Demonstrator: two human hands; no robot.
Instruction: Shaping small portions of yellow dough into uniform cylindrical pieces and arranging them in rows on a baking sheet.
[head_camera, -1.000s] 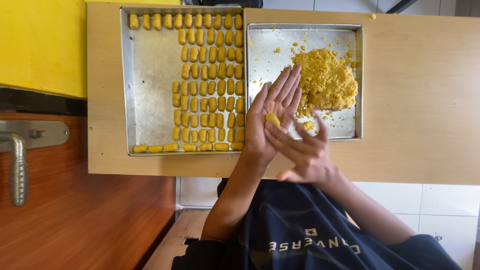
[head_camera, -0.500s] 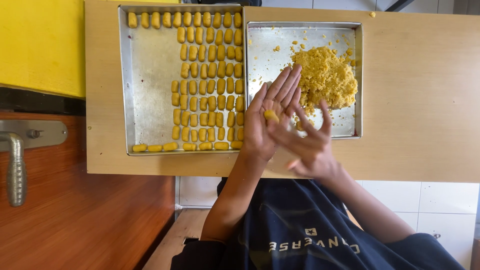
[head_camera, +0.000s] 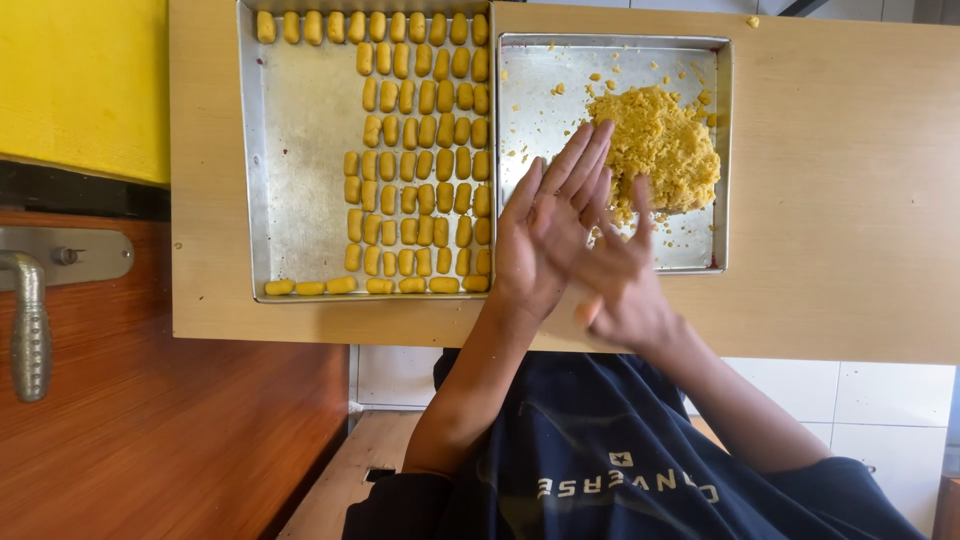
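— What are your fingers doing?

— My left hand (head_camera: 545, 240) and right hand (head_camera: 620, 280) lie palm to palm, fingers straight and pressed together. A small yellow dough piece (head_camera: 588, 312) peeks out at the heel of the palms; I think it is squeezed between them, though blur hides most of it.

— Where is that?

— Over the near edge of the small tray (head_camera: 530, 90), whose dough heap (head_camera: 660, 150) sits at its far right. Touching its left side, the big tray (head_camera: 300, 180) carries rows of shaped pieces (head_camera: 420, 160). Both rest on the tabletop (head_camera: 850, 200).
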